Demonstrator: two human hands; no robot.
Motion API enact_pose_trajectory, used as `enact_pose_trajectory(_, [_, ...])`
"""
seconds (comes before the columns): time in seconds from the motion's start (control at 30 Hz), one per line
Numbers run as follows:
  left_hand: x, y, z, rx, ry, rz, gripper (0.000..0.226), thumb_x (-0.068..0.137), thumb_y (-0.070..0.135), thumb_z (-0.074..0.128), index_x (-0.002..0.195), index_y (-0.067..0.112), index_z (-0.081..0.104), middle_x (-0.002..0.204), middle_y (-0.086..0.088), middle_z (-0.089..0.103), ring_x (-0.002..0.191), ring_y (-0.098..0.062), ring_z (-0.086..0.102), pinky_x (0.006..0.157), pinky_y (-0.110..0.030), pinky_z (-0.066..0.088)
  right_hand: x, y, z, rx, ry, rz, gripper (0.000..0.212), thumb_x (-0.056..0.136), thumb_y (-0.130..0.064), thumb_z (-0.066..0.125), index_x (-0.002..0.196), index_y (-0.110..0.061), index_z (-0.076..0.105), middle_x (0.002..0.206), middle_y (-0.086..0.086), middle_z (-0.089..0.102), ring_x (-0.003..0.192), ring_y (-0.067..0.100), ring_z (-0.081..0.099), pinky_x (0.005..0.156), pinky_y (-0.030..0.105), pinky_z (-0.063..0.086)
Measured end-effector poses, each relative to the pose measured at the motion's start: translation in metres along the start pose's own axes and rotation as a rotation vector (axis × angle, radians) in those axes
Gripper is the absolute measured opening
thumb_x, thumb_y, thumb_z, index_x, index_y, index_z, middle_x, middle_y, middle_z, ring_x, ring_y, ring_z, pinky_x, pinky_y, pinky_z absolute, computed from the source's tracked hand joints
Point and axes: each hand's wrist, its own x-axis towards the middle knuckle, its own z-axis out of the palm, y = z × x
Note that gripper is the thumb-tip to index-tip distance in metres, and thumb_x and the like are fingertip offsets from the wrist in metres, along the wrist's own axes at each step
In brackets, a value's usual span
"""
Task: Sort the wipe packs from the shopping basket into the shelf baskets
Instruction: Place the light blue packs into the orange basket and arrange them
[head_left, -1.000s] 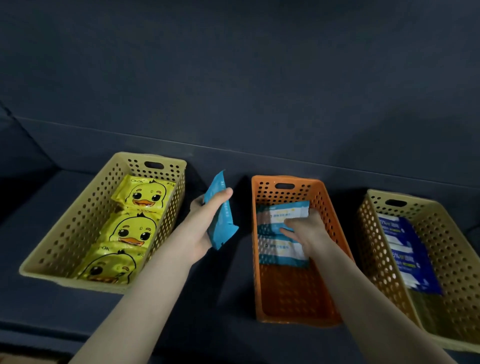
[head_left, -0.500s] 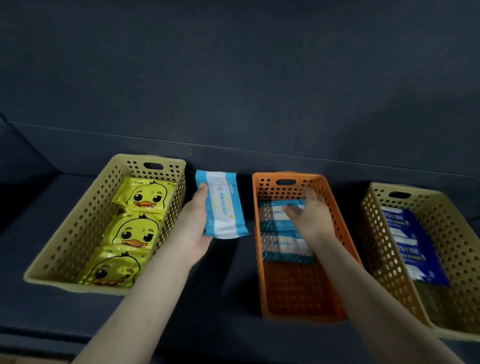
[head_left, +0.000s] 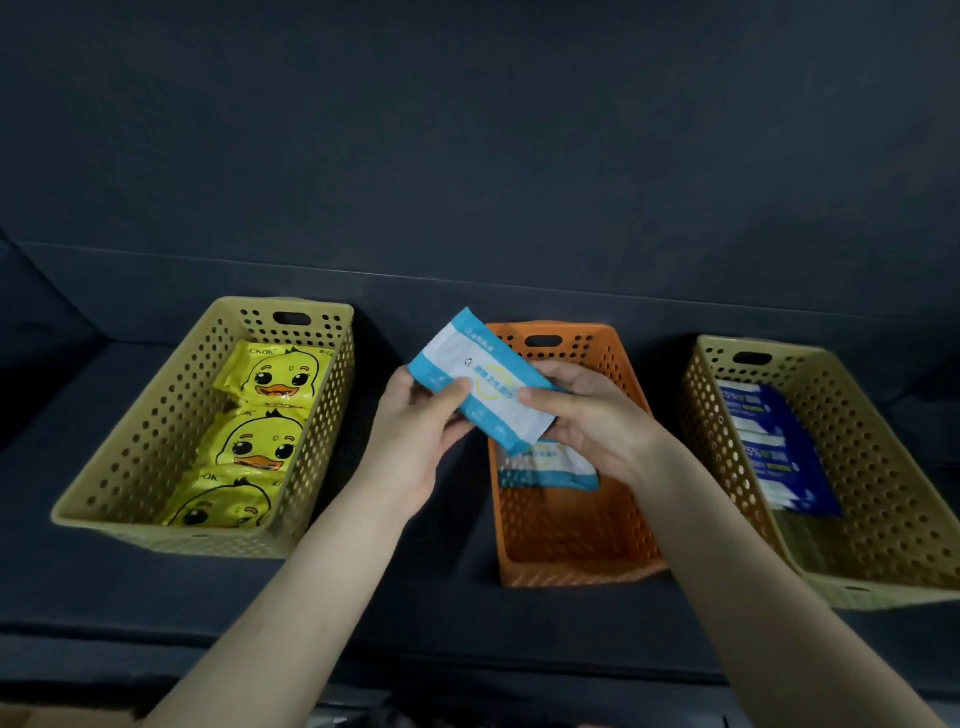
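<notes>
Three shelf baskets stand in a row on the shelf (head_left: 415, 597), apart from one another. The tan left basket (head_left: 156, 415) has yellow duck packs (head_left: 270, 374). The orange basket (head_left: 571, 569) in the middle has a light-blue pack (head_left: 550, 467) lying in it. The tan right basket (head_left: 872, 493) has dark-blue packs (head_left: 769, 452).

A light-blue and white wipe pack (head_left: 488, 374) is held tilted in the air near the orange basket's far left corner. The left hand (head_left: 415, 431) grips its left end, thumb on top. The right hand (head_left: 597, 421) curls round its right end the same way.

Largest risk, as I judge it, is a miss. In this view the pack's left end lies across the gap between the left and orange baskets. Released there, it would likely land on the shelf or catch the orange rim.

Next is the shared grip: if both hands ease off together, the slick film could slip out. A lesser risk is that the pack, laid crooked on the one already there, could ride up the perforated wall. Least, the soft pack may crease under the thumbs.

Behind it all is a plain, dark blue-grey back panel (head_left: 467, 130). The shelf is the same dark matt tone and dimly lit, which could make the two blue prints easier to confuse. The shopping basket is out of view.
</notes>
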Motion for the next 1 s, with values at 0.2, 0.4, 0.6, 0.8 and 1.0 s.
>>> enact_pose_trajectory(0.2, [0.005,-0.016,-0.001,0.279,0.086,0.141,0.03,0.091,0.016,0.064,0.121,0.018,0.059,0.117,0.005,0.063,0.105,-0.001,0.059,0.095,-0.022,0.046,-0.018,-0.006,-0.032,-0.194,0.265,-0.14,0.023,0.089,-0.004,0.064,0.11,-0.012,0.066,0.1,0.01,0.072,0.093,0.026,0.069,0.076,0.029,0.058])
enact_pose_trajectory(0.4, [0.018,-0.031,-0.009,0.6,-0.102,-0.018,0.057,0.096,0.036,0.056,0.148,0.034,0.033,0.153,0.011,0.033,0.14,-0.01,0.031,0.106,-0.025,0.026,-0.019,-0.021,-0.059,-0.996,0.318,-0.059,0.029,0.088,-0.009,0.063,0.114,-0.022,0.064,0.103,-0.005,0.061,0.084,0.003,0.059,0.059,0.015,0.046])
enact_pose_trajectory(0.6, [0.024,-0.031,-0.012,0.572,-0.193,-0.047,0.054,0.096,0.036,0.056,0.147,0.037,0.036,0.149,0.015,0.041,0.137,-0.007,0.037,0.116,-0.041,0.03,0.014,0.002,-0.039,-1.18,0.2,0.046,0.036,0.089,-0.014,0.065,0.125,-0.022,0.06,0.135,0.001,0.054,0.105,0.016,0.059,0.078,0.026,0.048])
enact_pose_trajectory(0.8, [0.028,-0.032,-0.016,0.583,-0.229,-0.049,0.042,0.096,0.036,0.055,0.137,0.043,0.048,0.14,0.019,0.05,0.13,-0.004,0.044,0.114,-0.043,0.034,0.03,0.029,-0.044,-1.339,0.172,0.097,0.054,0.085,-0.021,0.072,0.136,-0.02,0.053,0.143,0.007,0.04,0.129,0.025,0.043,0.104,0.028,0.033])
enact_pose_trajectory(1.0, [0.028,-0.032,-0.016,0.581,-0.22,-0.084,0.041,0.096,0.038,0.054,0.136,0.047,0.047,0.141,0.019,0.049,0.13,-0.006,0.044,0.112,-0.042,0.036,0.03,0.049,-0.044,-1.431,0.223,0.069,0.056,0.087,-0.026,0.069,0.14,-0.028,0.05,0.143,-0.002,0.039,0.133,0.027,0.029,0.114,0.036,0.025])
